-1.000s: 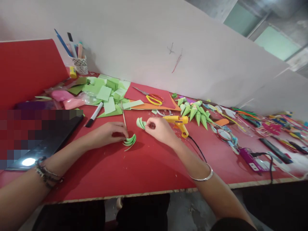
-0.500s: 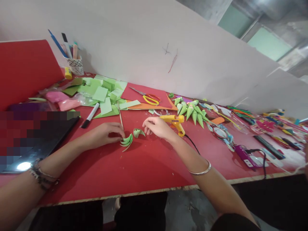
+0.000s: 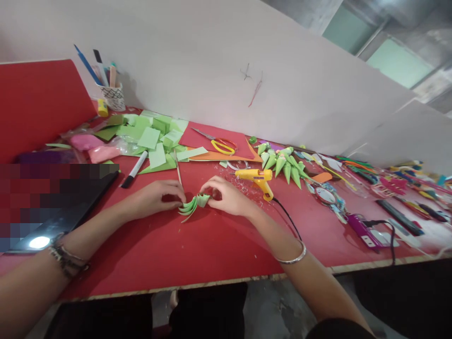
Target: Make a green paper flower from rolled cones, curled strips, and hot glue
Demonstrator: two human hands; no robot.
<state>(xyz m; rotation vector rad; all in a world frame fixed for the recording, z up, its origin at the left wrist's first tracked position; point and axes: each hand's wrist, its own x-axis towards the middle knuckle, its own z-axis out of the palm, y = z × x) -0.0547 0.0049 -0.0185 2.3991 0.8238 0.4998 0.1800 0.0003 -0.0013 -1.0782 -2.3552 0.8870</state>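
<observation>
My left hand (image 3: 153,197) pinches the left end of a green paper piece (image 3: 188,207) made of curved, fanned-out strips. Thumb and fingertips of my right hand (image 3: 230,197) close on a smaller green folded paper piece (image 3: 202,200). The two pieces lie side by side just above the red tabletop (image 3: 197,254); whether they touch is hard to tell. A thin stick (image 3: 179,174) lies behind my left fingertips. Beyond my right hand is a yellow glue gun (image 3: 259,176) on its side, its nozzle pointing left.
Green paper squares (image 3: 155,136) pile up at the back left, near scissors (image 3: 221,145) and a marker (image 3: 134,170). Green paper cones (image 3: 282,165) sit behind the glue gun. A laptop (image 3: 84,207) stands left; a purple power strip (image 3: 362,230) lies right.
My right hand has moved left and closed on the smaller green paper piece, which now sits against or very near the other one. My left hand keeps its pinch.
</observation>
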